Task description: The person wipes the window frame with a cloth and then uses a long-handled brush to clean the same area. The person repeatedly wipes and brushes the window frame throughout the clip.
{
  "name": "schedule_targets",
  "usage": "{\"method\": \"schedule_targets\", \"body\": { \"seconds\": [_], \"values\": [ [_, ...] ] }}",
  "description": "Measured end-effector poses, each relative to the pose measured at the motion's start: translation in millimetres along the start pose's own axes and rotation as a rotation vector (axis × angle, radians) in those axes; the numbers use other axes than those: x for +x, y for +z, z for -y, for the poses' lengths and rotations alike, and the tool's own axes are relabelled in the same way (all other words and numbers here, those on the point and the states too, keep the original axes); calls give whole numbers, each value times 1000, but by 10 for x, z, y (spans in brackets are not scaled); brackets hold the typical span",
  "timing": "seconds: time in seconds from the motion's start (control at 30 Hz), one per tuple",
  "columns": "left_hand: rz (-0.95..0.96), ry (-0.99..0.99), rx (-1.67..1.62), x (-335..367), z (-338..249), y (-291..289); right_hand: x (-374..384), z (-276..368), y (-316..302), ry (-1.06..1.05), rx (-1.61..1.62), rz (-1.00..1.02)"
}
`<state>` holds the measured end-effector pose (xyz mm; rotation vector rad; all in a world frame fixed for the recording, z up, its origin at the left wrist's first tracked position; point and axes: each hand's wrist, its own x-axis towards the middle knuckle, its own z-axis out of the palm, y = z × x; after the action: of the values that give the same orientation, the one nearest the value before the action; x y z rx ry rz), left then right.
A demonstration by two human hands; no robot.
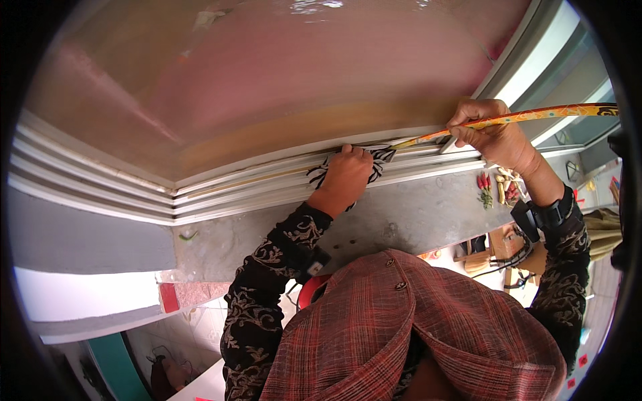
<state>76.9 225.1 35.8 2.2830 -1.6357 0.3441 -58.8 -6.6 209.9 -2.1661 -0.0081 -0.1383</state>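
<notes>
My left hand point(344, 179) is curled over a black-and-white zebra-striped cloth point(382, 160), which it presses into the white window track point(254, 176). In my right hand point(495, 137) is a long, thin, curved strip point(562, 113) with a yellow-orange pattern, pinched between thumb and fingers. The strip narrows toward the left, and its tip reaches the cloth beside my left hand. At the other end it arcs away past the right side of the view.
A grey stone sill point(408, 214) runs along the track. Small red and pale vegetable-shaped ornaments point(506, 186) lie on its right part, and a small green piece point(188, 236) on its left. The window pane point(281, 73) rises beyond; a white frame post point(508, 73) stands right.
</notes>
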Motion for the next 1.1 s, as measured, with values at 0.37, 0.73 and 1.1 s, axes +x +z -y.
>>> {"method": "schedule_targets", "body": {
  "seconds": [0.37,0.73,1.1],
  "values": [
    [-23,175,-244,753,-707,768,-139,-75,-228,82,-408,-89],
    [-30,192,-222,456,-233,645,-54,-209,-299,185,-254,-7],
    [39,35,-192,-276,357,-88,-251,-273,331,-28,28,-137]
  ]
}}
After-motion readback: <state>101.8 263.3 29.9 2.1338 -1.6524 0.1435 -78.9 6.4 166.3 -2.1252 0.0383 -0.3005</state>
